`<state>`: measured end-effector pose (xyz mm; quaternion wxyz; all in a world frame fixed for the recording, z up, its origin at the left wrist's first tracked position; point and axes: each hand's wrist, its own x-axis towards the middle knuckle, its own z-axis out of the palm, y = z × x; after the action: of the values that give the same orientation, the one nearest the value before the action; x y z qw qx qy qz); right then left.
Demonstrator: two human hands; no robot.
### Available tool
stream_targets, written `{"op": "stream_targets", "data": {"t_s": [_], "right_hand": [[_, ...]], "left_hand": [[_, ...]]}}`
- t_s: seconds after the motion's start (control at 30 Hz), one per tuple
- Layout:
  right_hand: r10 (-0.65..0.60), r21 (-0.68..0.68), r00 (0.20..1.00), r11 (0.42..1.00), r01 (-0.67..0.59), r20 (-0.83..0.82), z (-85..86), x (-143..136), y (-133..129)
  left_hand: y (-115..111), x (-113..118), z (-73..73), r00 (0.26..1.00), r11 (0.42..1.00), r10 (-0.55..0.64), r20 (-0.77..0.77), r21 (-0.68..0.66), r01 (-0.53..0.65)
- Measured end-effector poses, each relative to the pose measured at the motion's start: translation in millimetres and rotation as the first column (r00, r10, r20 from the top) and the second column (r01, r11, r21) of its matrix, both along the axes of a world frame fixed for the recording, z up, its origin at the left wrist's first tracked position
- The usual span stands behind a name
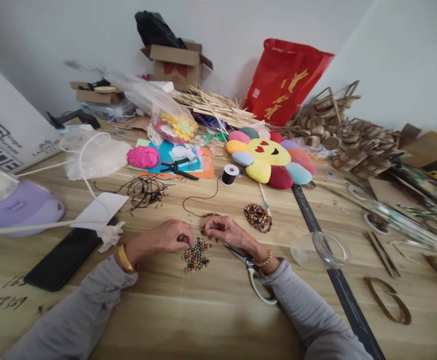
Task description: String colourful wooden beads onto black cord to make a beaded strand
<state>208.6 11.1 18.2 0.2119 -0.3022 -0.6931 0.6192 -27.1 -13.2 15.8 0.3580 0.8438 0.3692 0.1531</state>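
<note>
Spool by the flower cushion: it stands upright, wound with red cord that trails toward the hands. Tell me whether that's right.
Wrong on the colour: the head view shows black cord, not red. The spool does stand upright by the flower cushion, and its cord trails toward the left hand and the right hand.

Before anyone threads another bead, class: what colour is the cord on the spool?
The cord on the spool is black; the head view shows it best.

Wood-grained table [158, 320] with loose beads [196, 256], black spool [230, 175], scissors [255, 280], apparently a phone [62, 257].
</note>
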Motion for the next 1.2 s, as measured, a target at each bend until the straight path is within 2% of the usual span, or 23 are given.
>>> {"op": "stream_targets", "data": {"t_s": [0.07, 0.23, 0.4, 0.67, 1.2], "right_hand": [[0.003, -0.003, 1.000, 1.000, -0.003, -0.007, -0.2, 0, 0], [0.009, -0.005, 0.999, 1.000, -0.010, -0.035, -2.2, 0, 0], [0.018, 0.017, 0.999, 1.000, -0.017, -0.042, -7.0, 0, 2], [0.012, 0.041, 1.000, 0.999, -0.011, -0.026, -11.0, 0, 3], [0.028, 0.036, 0.999, 0.999, -0.027, -0.027, -13.2, 1, 3]], "left_hand": [[0, 2, 1.7, 0.999, 0.999, 0.045, 0.014, -0.013, -0.044], [-1, 12, 3.4, 0.948, 0.961, 0.266, 0.172, -0.125, -0.247], [1, 19, -4.7, 0.881, 0.914, 0.376, 0.287, -0.274, -0.301], [2, 20, -12.1, 0.875, 0.901, 0.377, 0.303, -0.337, -0.272], [1, 21, -7.4, 0.883, 0.899, 0.357, 0.304, -0.369, -0.236]]}}
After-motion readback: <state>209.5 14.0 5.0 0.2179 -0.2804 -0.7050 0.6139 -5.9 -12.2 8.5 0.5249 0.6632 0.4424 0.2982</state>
